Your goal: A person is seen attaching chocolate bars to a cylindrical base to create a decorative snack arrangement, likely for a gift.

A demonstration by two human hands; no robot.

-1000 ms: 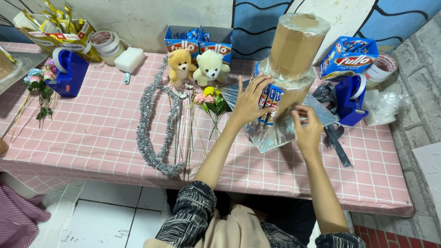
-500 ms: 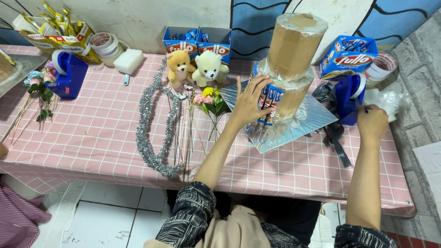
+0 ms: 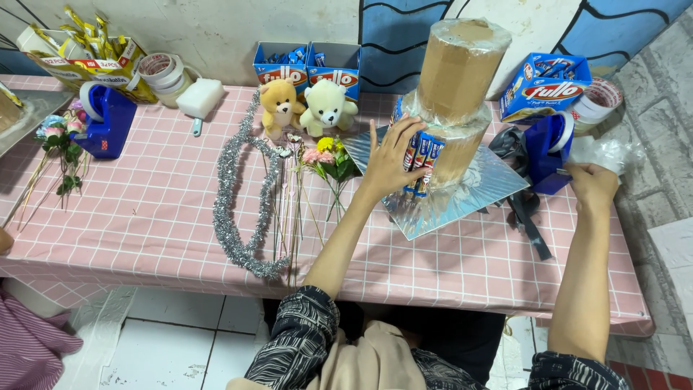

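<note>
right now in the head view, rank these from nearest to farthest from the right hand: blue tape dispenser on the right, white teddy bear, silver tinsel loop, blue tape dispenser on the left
1. Blue tape dispenser on the right, just left of the right hand.
2. White teddy bear, mid-table near the wall.
3. Silver tinsel loop, left of centre.
4. Blue tape dispenser on the left, far left.

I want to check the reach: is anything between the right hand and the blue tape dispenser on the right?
Nothing visible does. The right hand is right at the blue tape dispenser, while the left hand presses snack sticks against the cardboard tower.
</note>
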